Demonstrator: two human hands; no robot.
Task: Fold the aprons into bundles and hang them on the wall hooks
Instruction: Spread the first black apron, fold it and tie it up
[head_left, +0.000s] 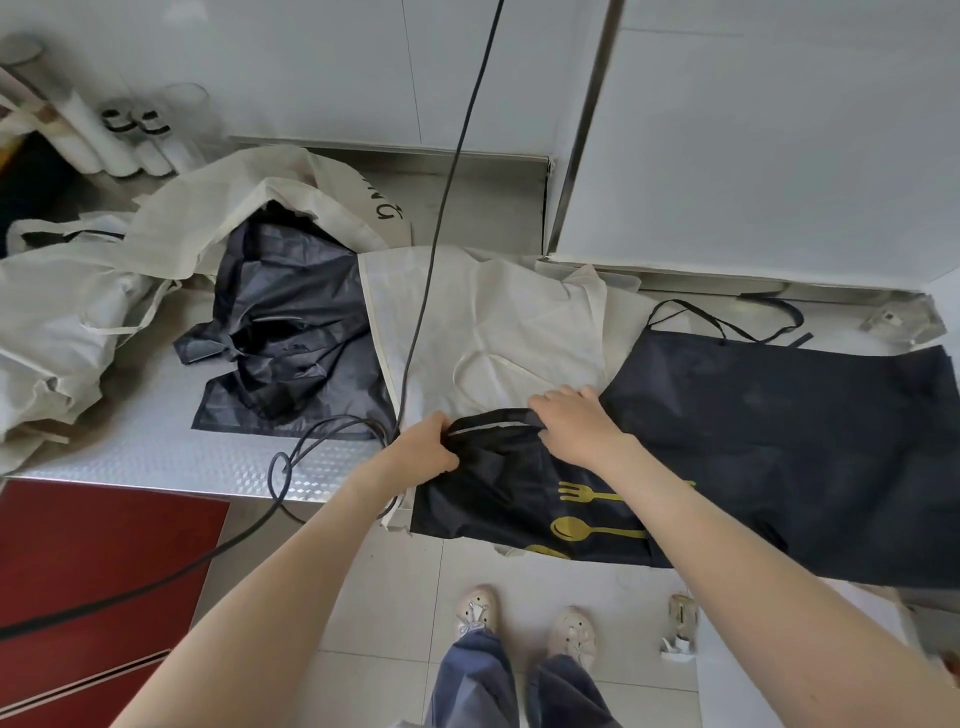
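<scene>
Cable (422, 312) crosses cream apron (498, 322) — crumpled dark apron (291, 332) beside

On the counter (156, 457) before you, left to right: a heap of aprons (67, 322) at far left; a crumpled apron (291, 322) beside it; a flat apron (493, 322) at centre; a spread apron (779, 441) at right. The printed apron (519, 499) lies nearest you, on top of the flat and spread ones and overhanging the counter's front edge. Rolls (104, 140) stand at back left. A cable (441, 208) hangs across the flat apron.

Black cable (444, 208) down the middle; free counter strip (156, 457) at front-left.
</scene>
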